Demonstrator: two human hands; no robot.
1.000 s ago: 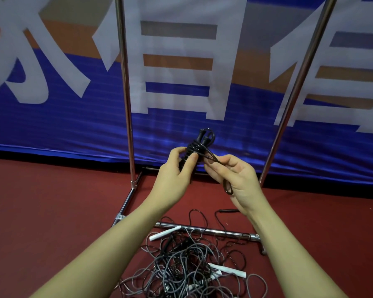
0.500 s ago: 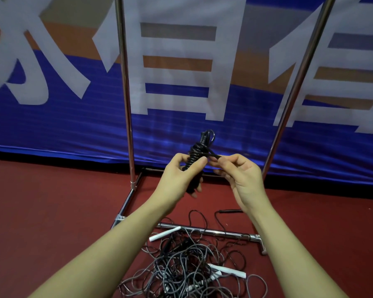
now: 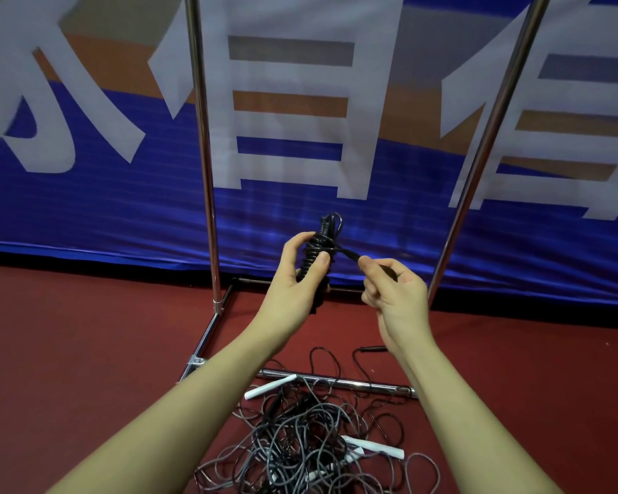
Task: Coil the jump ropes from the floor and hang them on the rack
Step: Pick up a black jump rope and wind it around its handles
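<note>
Your left hand (image 3: 302, 279) grips the coiled rope (image 3: 318, 251) upright at chest height while your right hand (image 3: 395, 292) pinches its free end (image 3: 350, 254), pulled taut, likely to cinch the bundle. The rack (image 3: 204, 144) stands just behind, and a tangle (image 3: 300, 436) of ropes lies below on the floor (image 3: 86, 351), over the base bar, waiting

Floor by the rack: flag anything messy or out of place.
Loose ropes lie tangled on the floor, draped over the rack base bar, white handles jutting out. Nothing looks damaged.
</note>
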